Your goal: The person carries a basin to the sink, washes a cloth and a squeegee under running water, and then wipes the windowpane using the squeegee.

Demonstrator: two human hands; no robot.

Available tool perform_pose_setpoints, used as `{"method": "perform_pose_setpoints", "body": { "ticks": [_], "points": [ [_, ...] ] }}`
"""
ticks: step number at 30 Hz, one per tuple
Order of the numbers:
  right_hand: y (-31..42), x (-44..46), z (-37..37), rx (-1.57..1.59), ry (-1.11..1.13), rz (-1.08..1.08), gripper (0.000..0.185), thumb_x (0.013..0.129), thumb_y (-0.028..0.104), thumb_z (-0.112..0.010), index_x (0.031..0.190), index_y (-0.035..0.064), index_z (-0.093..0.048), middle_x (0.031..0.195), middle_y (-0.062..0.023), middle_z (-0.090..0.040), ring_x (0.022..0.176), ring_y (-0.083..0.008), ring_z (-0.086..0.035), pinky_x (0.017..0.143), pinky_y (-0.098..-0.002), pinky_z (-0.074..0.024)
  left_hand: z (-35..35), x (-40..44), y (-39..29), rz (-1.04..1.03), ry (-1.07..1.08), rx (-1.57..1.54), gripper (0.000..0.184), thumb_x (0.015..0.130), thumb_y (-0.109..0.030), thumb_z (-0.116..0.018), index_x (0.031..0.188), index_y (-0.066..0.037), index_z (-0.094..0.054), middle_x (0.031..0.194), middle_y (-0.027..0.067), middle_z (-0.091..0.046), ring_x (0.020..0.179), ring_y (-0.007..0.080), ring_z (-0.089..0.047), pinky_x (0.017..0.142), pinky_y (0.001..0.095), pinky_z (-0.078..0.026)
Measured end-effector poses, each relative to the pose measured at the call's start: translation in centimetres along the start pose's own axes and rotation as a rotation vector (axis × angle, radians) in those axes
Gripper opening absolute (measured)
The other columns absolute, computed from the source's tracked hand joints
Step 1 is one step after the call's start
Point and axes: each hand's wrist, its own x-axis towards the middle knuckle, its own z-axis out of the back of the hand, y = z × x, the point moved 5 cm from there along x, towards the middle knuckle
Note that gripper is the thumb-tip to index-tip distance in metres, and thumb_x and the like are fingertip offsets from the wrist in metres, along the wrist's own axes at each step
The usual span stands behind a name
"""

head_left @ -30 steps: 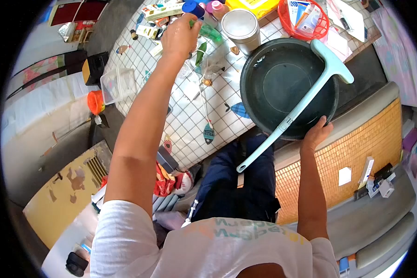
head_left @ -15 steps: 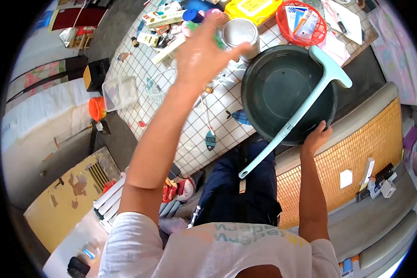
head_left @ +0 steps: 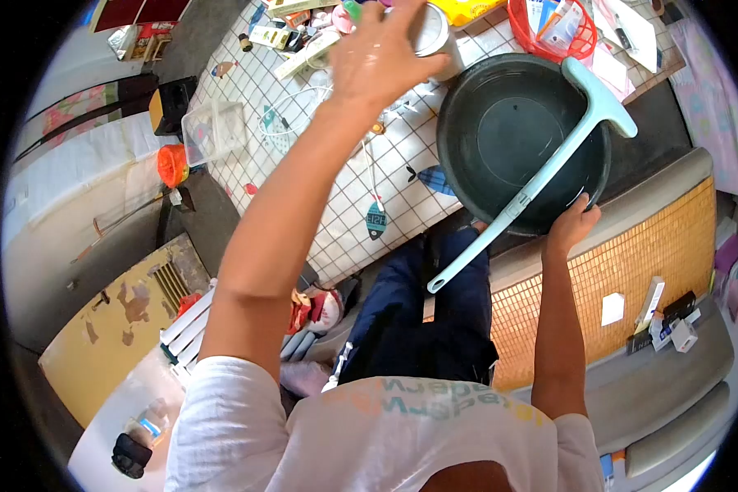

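My right hand (head_left: 572,225) grips the near right rim of a dark green plastic basin (head_left: 512,135), with fingers over the edge. A pale blue tool (head_left: 549,166) with a long handle and a T-shaped head lies across the basin; its holed end sticks out past the near rim. My left hand (head_left: 384,61) is raised over the table with its fingers apart. It overlaps a round metal can (head_left: 431,34) in view, and whether it touches the can I cannot tell. A green-topped item (head_left: 353,10) shows just beyond these fingers.
The tiled-pattern table (head_left: 328,238) holds a red basket (head_left: 559,47), a yellow pack (head_left: 463,10), a white cable (head_left: 291,115) and a clear plastic box (head_left: 213,135). A bench with a woven mat (head_left: 615,271) stands at the right.
The view has shifted, so the far side of the table is cut off more. My left hand, spread in both frames, is now closer to the can. My right hand stays on the basin.
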Motion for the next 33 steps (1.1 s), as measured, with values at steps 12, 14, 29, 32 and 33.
{"method": "perform_pose_setpoints", "body": {
  "ticks": [12, 14, 29, 32, 33],
  "points": [
    [2.2, 1.8, -0.8, -0.111, 0.061, 0.056, 0.039, 0.085, 0.029, -0.040, 0.099, -0.0071, -0.043, 0.096, -0.0251, -0.050, 0.087, -0.0355, -0.050, 0.078, -0.0379, -0.0372, 5.4, -8.5, 9.9, 0.030, -0.225, 0.067, 0.063, 0.057, -0.030, -0.071, 0.114, -0.025, -0.046, 0.096, 0.0052, -0.049, 0.083, 0.0230, -0.055, 0.066, 0.0335, -0.047],
    [2.2, 2.5, -1.0, -0.134, 0.062, 0.087, 0.040, 0.085, 0.030, -0.041, 0.099, -0.0071, -0.043, 0.095, -0.0258, -0.050, 0.088, -0.0369, -0.050, 0.079, -0.0384, -0.0372, 5.6, -9.4, 10.9, 0.048, -0.251, 0.114, 0.063, 0.057, -0.027, -0.072, 0.114, -0.024, -0.045, 0.096, 0.0059, -0.048, 0.084, 0.0230, -0.055, 0.067, 0.0335, -0.047],
    [0.6, 4.5, 0.0, -0.136, 0.075, 0.278, 0.044, 0.085, 0.031, -0.041, 0.109, -0.0049, -0.043, 0.094, -0.0209, -0.053, 0.089, -0.0287, -0.050, 0.080, -0.0345, -0.0369, 0.8, -9.7, 19.4, 0.181, -0.275, 0.109, 0.064, 0.062, -0.035, -0.068, 0.119, -0.024, -0.042, 0.105, 0.0099, -0.048, 0.091, 0.0258, -0.052, 0.074, 0.0351, -0.044],
    [4.2, 1.3, 3.3, -0.174, -0.037, 0.404, 0.029, 0.081, 0.017, -0.049, 0.100, -0.0050, -0.049, 0.091, -0.0183, -0.052, 0.083, -0.0260, -0.049, 0.077, -0.0335, -0.0383, 0.5, -9.3, 20.8, 0.195, -0.265, 0.120, 0.066, 0.063, -0.036, -0.068, 0.121, -0.024, -0.040, 0.107, 0.0105, -0.047, 0.094, 0.0269, -0.051, 0.077, 0.0358, -0.042],
    [5.4, -0.4, 4.1, -0.203, -0.052, 0.457, 0.027, 0.080, 0.015, -0.050, 0.099, -0.0044, -0.050, 0.090, -0.0176, -0.051, 0.084, -0.0261, -0.049, 0.076, -0.0338, -0.0389, 0.8, -9.5, 20.5, 0.161, -0.258, 0.127, 0.066, 0.063, -0.036, -0.068, 0.122, -0.024, -0.039, 0.109, 0.0104, -0.046, 0.095, 0.0272, -0.050, 0.077, 0.0362, -0.042]
  ]
}}
